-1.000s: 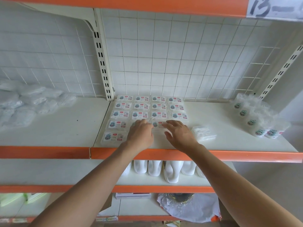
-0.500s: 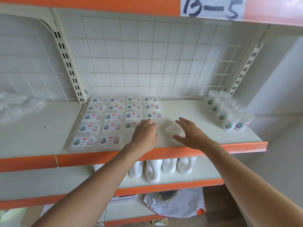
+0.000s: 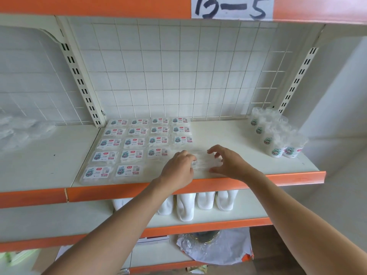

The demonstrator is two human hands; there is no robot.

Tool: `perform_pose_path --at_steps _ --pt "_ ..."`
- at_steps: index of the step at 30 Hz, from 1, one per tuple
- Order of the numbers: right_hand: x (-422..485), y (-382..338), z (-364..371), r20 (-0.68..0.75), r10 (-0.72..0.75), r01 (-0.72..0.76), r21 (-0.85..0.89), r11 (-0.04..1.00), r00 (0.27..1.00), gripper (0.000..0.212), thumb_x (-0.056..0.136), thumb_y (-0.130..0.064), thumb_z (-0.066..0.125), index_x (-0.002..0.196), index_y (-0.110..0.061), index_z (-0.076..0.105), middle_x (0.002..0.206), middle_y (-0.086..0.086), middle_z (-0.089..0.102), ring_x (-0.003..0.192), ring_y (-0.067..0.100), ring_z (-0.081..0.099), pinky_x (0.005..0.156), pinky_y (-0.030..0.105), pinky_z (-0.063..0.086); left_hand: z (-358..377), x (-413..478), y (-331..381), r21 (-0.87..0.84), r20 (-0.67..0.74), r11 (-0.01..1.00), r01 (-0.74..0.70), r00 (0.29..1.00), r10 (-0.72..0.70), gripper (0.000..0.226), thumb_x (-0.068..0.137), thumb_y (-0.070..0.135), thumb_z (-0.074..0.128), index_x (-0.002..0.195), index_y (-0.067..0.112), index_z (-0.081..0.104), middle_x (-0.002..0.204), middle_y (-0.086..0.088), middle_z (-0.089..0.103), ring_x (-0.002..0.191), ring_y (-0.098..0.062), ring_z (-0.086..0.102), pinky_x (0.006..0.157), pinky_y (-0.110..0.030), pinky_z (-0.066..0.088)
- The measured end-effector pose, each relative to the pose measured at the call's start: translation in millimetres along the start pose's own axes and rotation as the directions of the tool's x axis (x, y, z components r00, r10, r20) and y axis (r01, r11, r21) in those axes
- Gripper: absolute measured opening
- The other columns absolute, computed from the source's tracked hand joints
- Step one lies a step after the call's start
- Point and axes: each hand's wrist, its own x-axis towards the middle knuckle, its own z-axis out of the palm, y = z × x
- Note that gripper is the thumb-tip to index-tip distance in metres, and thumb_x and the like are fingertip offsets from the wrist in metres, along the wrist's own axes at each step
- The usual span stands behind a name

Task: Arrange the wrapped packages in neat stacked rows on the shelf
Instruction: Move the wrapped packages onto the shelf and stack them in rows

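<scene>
Loose package (image 3: 202, 162) on shelf (image 3: 228, 132): likely light, soft, slick film; take short edges. Left hand (image 3: 178, 165) curled at its left edge, grip unclear; right hand (image 3: 228, 161) arched open over it.

Both bare forearms rise from the bottom of the frame, one from lower left, the other from lower right, converging approx. at centre. The left hand (image 3: 177, 166) is palm down, knuckles up, fingers bent under so the tips are hidden; can't tell if they grip. The right hand (image 3: 228, 162) sits just right of it, fingers spread & arched, thumb lowest, index highest. Narrow gap btw. the two.
</scene>
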Motion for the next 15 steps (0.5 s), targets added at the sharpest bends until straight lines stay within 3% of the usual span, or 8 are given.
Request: perform_pose_path --at_steps 3,8,10,12,15 --pt "2.1 -1.6 1.3 -0.041 -0.050 0.055 0.137 0.989 0.998 0.054 0.070 -0.013 0.084 0.115 -0.021 0.055 0.113 -0.013 0.057 0.100 0.009 0.055 0.094 0.030 0.047 -3.4 -2.0 -3.5 -0.007 -0.060 1.000 -0.023 0.998 0.022 0.044 0.088 0.004 0.054 0.131 0.016 0.052 0.131 -0.002 0.044 0.122 -0.020 0.045 0.094 -0.030 0.041" --pt "4.2 -9.9 0.5 -0.076 -0.084 0.105 0.339 0.935 0.994 0.043 0.076 -0.011 0.081 0.103 -0.028 0.052 0.121 -0.011 0.058 0.102 0.010 0.060 0.095 0.022 0.047 -11.2 2.9 -12.8 -0.135 -0.172 0.990 -0.030 0.985 0.007 0.047 0.082 -0.001 0.063 0.126 0.014 0.055 0.133 0.001 0.047 0.120 -0.017 0.050 0.092 -0.027 0.042" --pt "3.5 -15.2 -0.2 -0.073 -0.045 0.070 0.386 0.920 0.996 0.029 0.083 -0.020 0.075 0.101 -0.032 0.055 0.111 -0.014 0.061 0.096 0.008 0.063 0.091 0.022 0.049 -16.2 4.7 -14.0 -0.260 -0.204 0.965 -0.012 0.978 -0.042 0.040 0.086 0.005 0.065 0.125 0.014 0.058 0.131 0.002 0.052 0.117 -0.015 0.053 0.093 -0.023 0.042" --pt "2.0 -21.0 -4.1 -0.087 0.007 0.030 0.416 0.909 0.996 0.010 0.091 -0.033 0.064 0.100 -0.030 0.058 0.096 -0.012 0.065 0.085 0.009 0.064 0.085 0.027 0.052 -21.2 5.5 -13.1 -0.364 -0.202 0.931 0.020 0.974 -0.100 0.034 0.091 0.013 0.062 0.125 0.015 0.059 0.122 0.003 0.058 0.105 -0.012 0.057 0.085 -0.017 0.039" --pt "-0.3 -28.3 -8.8 -0.072 0.067 -0.027 0.453 0.891 0.995 0.030 0.098 -0.044 0.046 0.094 -0.018 0.060 0.078 -0.001 0.066 0.071 0.014 0.066 0.076 0.040 0.057 -24.4 6.8 -12.8 -0.481 -0.165 0.873 0.086 0.969 -0.186 0.029 0.095 0.026 0.059 0.123 0.018 0.061 0.105 0.002 0.063 0.089 -0.011 0.057 0.079 -0.022 0.042"
